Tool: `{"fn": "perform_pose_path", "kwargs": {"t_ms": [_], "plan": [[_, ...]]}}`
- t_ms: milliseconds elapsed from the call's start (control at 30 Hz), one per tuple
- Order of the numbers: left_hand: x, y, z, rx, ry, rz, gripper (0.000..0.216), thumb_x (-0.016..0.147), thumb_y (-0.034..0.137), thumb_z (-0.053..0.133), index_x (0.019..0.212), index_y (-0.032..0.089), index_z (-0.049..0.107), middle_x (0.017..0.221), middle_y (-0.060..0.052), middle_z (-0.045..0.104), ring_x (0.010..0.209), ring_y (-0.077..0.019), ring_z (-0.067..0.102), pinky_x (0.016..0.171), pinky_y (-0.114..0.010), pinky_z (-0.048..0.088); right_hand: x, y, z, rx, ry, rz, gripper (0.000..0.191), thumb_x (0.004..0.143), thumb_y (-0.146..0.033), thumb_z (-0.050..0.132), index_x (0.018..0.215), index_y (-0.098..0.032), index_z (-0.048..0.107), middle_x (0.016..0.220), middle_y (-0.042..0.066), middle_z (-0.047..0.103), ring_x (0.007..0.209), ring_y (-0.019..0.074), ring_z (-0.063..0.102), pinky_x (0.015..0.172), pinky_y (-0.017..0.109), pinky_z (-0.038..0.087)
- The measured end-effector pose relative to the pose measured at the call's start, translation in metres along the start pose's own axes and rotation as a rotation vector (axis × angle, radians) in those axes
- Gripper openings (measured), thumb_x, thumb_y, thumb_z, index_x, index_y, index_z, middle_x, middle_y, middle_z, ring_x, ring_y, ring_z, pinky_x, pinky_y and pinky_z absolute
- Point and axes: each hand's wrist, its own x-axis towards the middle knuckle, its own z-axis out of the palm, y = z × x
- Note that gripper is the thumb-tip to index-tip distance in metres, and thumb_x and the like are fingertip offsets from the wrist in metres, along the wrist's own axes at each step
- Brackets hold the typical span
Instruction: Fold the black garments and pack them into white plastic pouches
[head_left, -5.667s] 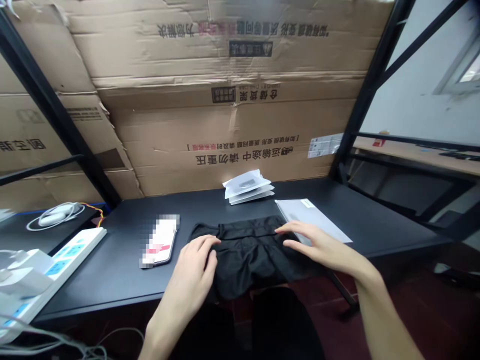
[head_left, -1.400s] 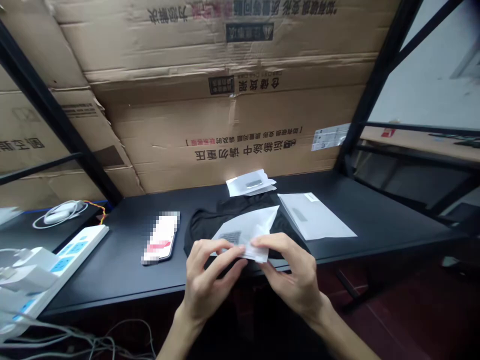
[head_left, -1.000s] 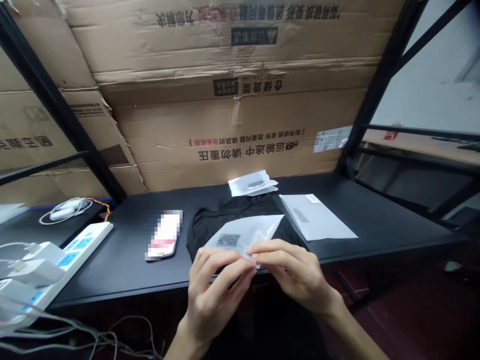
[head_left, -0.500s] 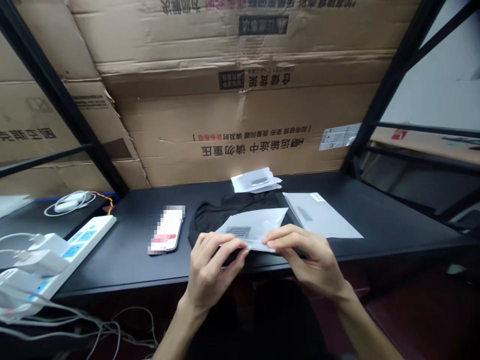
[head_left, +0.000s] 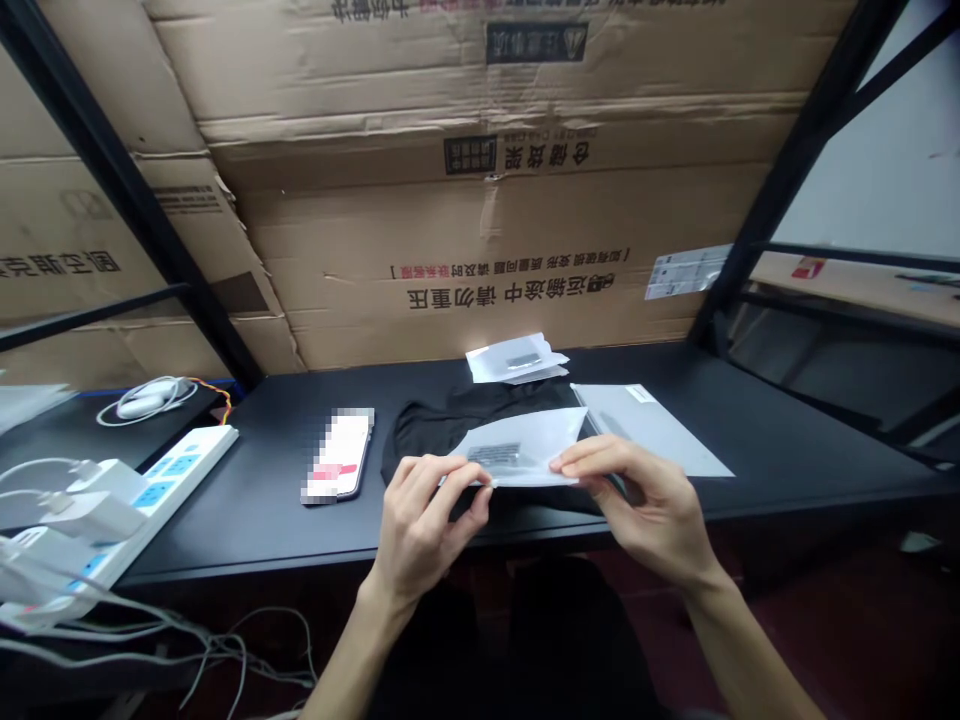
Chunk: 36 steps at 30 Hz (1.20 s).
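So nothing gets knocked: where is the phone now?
Head view: the phone lies on the black desk, between the white power strip and the black garment.

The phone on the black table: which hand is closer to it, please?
Left. The left hand is just right of the phone, not touching it. The right hand is farther away, beyond the white plastic sleeve that both hands hold.

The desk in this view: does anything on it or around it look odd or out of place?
The cardboard behind the desk looks odd: its printing is upside down, and the sheet is creased and torn along its folds.
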Motion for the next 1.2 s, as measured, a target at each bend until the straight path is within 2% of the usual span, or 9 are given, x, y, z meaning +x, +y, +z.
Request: {"fn": "perform_pose_path", "kwargs": {"t_ms": [233,567,700,800,867,967,1200], "plan": [[-0.008,-0.025,-0.004,0.097,0.022,-0.049,0.012,0.097,0.012,0.069,0.105,0.021,0.067,0.098,-0.004,0.072,0.085,-0.0178,0.067,0.079,-0.032,0.052,0.000,0.003,-0.011,-0.008,0.267,0.055,0.016,0.096,-0.012,0.071,0.099,-0.028,0.075,0.095,0.005,0.078,0.093,0.0243,0.076,0.083,0.040,0.066],[-0.008,-0.042,-0.015,0.119,-0.021,-0.110,0.011,0.098,0.014,0.069,0.105,0.023,0.068,0.101,-0.003,0.071,0.086,-0.0180,0.066,0.083,-0.034,0.053,0.004,0.010,-0.020,0.005,0.333,0.099,0.008,0.095,-0.019,0.075,0.096,-0.027,0.076,0.095,0.003,0.076,0.091,0.0226,0.076,0.081,0.036,0.066],[-0.006,-0.033,-0.014,0.008,-0.061,-0.177,0.015,0.098,0.015,0.069,0.110,0.023,0.069,0.110,-0.006,0.069,0.099,-0.0210,0.068,0.091,-0.037,0.056,0.005,0.007,-0.019,0.041,0.336,0.138,0.008,0.096,-0.021,0.075,0.097,-0.028,0.076,0.097,0.002,0.077,0.083,0.0211,0.076,0.075,0.036,0.067],[-0.003,-0.017,-0.011,-0.116,-0.078,-0.191,0.027,0.099,0.013,0.067,0.121,0.027,0.071,0.121,-0.008,0.067,0.106,-0.0211,0.067,0.093,-0.038,0.057,0.005,0.004,-0.018,0.036,0.323,0.142,0.008,0.096,-0.021,0.075,0.097,-0.028,0.077,0.096,0.003,0.077,0.087,0.0224,0.077,0.074,0.036,0.068],[-0.001,-0.005,-0.009,-0.146,-0.081,-0.171,0.031,0.099,0.009,0.066,0.121,0.031,0.074,0.124,-0.007,0.065,0.105,-0.0200,0.066,0.092,-0.038,0.057,0.005,0.001,-0.017,0.025,0.309,0.126,0.009,0.096,-0.020,0.075,0.097,-0.028,0.077,0.095,0.003,0.077,0.090,0.0235,0.077,0.077,0.036,0.068],[0.001,0.008,-0.007,-0.137,-0.082,-0.149,0.033,0.100,0.008,0.064,0.117,0.033,0.077,0.123,-0.007,0.065,0.104,-0.0202,0.065,0.089,-0.038,0.056,0.004,-0.003,-0.015,0.020,0.274,0.105,0.012,0.096,-0.018,0.074,0.098,-0.029,0.078,0.095,0.003,0.078,0.094,0.0246,0.077,0.085,0.039,0.067],[0.001,0.013,-0.008,-0.027,-0.078,-0.139,0.041,0.102,0.010,0.065,0.135,0.034,0.070,0.135,-0.007,0.065,0.106,-0.0204,0.064,0.095,-0.041,0.054,0.002,-0.011,-0.013,0.051,0.182,0.082,0.018,0.096,-0.013,0.072,0.102,-0.029,0.078,0.096,0.003,0.079,0.094,0.0233,0.076,0.087,0.038,0.063]]}}
